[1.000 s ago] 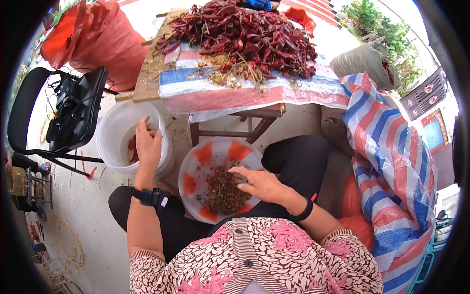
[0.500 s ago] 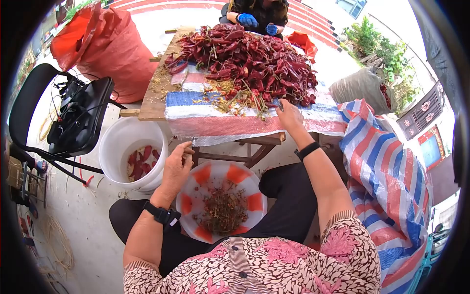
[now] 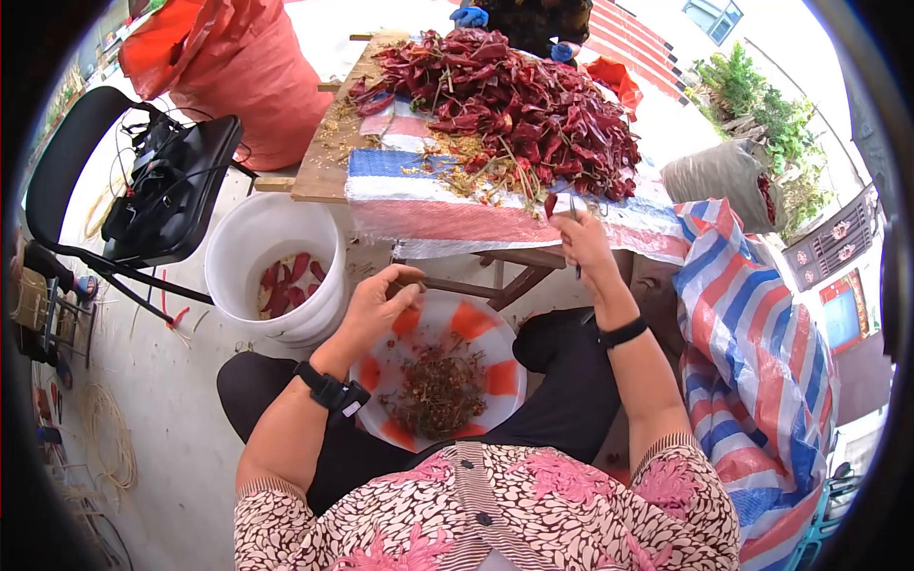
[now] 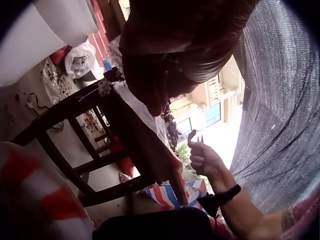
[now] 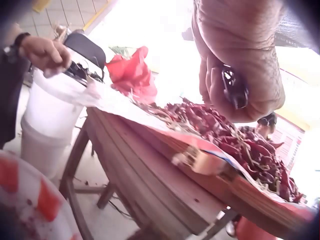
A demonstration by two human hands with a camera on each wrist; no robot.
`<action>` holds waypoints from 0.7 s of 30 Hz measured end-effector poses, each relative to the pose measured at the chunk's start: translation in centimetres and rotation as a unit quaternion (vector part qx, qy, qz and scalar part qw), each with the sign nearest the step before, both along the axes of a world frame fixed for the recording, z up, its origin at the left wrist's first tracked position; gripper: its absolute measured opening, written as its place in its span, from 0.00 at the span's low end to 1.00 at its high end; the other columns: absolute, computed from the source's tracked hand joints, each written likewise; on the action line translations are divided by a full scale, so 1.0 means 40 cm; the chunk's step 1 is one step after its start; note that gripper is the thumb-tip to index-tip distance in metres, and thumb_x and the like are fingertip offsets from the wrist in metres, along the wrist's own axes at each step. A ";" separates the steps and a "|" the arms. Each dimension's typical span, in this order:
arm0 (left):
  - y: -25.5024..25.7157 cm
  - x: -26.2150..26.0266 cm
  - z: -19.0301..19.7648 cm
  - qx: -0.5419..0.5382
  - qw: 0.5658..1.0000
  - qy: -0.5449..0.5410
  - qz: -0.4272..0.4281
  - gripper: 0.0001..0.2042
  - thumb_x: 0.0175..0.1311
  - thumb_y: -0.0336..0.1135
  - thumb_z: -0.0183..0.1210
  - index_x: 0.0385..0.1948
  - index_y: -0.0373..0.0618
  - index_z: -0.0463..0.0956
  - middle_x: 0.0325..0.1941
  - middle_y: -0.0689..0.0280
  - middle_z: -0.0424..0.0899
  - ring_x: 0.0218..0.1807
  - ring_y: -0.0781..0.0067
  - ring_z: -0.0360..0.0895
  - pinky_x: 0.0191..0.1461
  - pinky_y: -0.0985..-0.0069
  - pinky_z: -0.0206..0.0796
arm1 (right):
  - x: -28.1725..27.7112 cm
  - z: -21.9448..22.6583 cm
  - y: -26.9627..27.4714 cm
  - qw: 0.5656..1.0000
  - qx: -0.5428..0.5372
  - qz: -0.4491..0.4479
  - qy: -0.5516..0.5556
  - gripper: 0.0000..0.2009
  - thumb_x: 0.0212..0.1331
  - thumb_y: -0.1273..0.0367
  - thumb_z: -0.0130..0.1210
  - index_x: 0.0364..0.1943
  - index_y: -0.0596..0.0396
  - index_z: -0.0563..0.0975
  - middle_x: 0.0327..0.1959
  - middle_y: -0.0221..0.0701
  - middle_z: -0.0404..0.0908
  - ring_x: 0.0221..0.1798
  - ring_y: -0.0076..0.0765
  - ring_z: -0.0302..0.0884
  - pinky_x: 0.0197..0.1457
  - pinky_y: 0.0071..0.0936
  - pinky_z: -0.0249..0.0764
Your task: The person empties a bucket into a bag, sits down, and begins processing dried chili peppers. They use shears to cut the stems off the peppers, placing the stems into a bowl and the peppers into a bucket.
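Observation:
My right hand (image 3: 586, 249) is at the table's front edge, fingers curled round small metal snips. A dark red pepper (image 3: 551, 204) sticks up from its fingertips beside the blades. In the right wrist view the metal handle of the snips (image 5: 234, 89) shows inside the curled palm. Over the far edge of the bowl, my left hand (image 3: 374, 309) hovers with loosely bent fingers and holds nothing visible. A heap of dried red peppers (image 3: 514, 105) lies on the striped sheet (image 3: 447, 214). Stems and scraps (image 3: 436, 388) fill the middle of the white-and-orange bowl (image 3: 505, 377).
A white bucket (image 3: 233, 257) with some red peppers inside stands left of the bowl. Beyond it are a black chair (image 3: 71, 190) and a large red sack (image 3: 252, 95). Striped sheeting (image 3: 752, 352) hangs at the right. Another person's blue-gloved hand (image 3: 469, 17) shows behind the heap.
My right hand has drawn back slightly from the heap, and a pepper now shows in its fingertips. My left hand has moved right, away from the bucket and over the bowl's edge.

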State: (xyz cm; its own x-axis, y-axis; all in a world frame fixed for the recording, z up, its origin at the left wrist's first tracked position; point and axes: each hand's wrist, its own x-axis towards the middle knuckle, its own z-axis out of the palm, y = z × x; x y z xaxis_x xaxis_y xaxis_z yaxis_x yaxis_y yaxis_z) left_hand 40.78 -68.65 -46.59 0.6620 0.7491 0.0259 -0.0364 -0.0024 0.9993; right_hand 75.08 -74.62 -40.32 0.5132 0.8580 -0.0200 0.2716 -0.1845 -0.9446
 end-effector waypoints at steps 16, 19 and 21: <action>-0.045 0.045 -0.010 -0.076 0.994 -0.070 -0.044 0.11 0.68 0.34 0.57 0.46 0.38 0.76 0.36 0.67 0.82 0.36 0.80 0.77 0.43 0.80 0.71 | -0.474 -0.133 -0.138 0.971 0.129 0.040 0.198 0.08 0.64 0.70 0.56 0.44 0.59 0.76 0.31 0.19 0.74 0.34 0.13 0.66 0.38 0.15 0.64; -0.048 0.033 0.004 -0.083 0.991 -0.052 -0.093 0.11 0.68 0.36 0.57 0.45 0.39 0.76 0.36 0.68 0.81 0.36 0.81 0.76 0.42 0.81 0.70 | -0.466 -0.111 -0.132 0.962 0.155 0.106 0.200 0.07 0.64 0.72 0.56 0.42 0.61 0.78 0.36 0.23 0.77 0.38 0.16 0.70 0.44 0.17 0.69; -0.048 0.028 0.002 -0.092 0.988 -0.048 -0.112 0.12 0.68 0.38 0.57 0.45 0.39 0.76 0.35 0.70 0.81 0.35 0.82 0.75 0.42 0.81 0.70 | -0.461 -0.137 -0.128 0.967 0.172 0.101 0.155 0.06 0.61 0.73 0.58 0.41 0.58 0.78 0.36 0.24 0.78 0.38 0.18 0.72 0.43 0.18 0.69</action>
State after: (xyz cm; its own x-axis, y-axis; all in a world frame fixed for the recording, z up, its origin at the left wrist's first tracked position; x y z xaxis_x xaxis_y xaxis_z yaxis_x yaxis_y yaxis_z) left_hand 41.88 -70.58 -46.52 0.8126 0.5822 -0.0266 -0.1103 0.1985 0.9739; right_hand 56.65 -79.76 -45.78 0.3492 0.9235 0.1588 -0.0373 0.1830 -0.9824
